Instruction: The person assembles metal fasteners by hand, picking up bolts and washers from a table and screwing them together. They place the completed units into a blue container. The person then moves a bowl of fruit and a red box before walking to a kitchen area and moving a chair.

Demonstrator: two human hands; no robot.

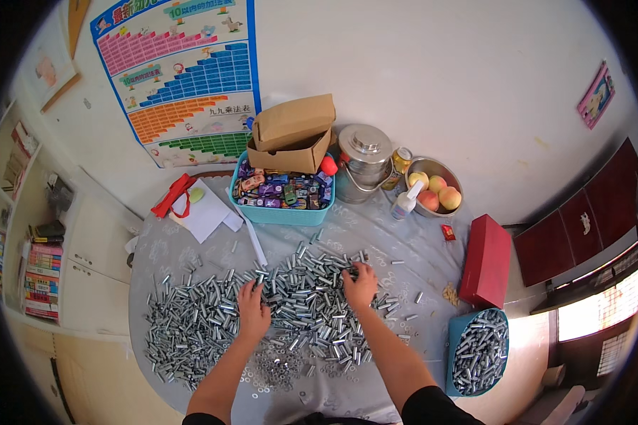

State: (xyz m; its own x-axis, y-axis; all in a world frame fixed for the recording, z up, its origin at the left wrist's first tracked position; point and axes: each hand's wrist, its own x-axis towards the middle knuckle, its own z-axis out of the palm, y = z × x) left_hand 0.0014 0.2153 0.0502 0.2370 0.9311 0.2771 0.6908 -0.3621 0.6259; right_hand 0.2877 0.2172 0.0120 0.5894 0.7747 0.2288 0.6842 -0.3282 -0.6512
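Where the round table [432, 244] is widest, a heap of short silver metal sleeves [290, 297] too many to count, beyond it one blue basket [283, 212], two hands on the heap, left hand [253, 312] spread flat, right hand [360, 285] fingers curled into the sleeves.

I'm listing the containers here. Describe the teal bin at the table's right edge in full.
The teal bin is a plastic-looking, rounded-rectangle tub, open on top and filled nearly to the rim with short silvery metal cylinders. It sits upright at the table's right edge, just below the red box. Neither hand touches it.
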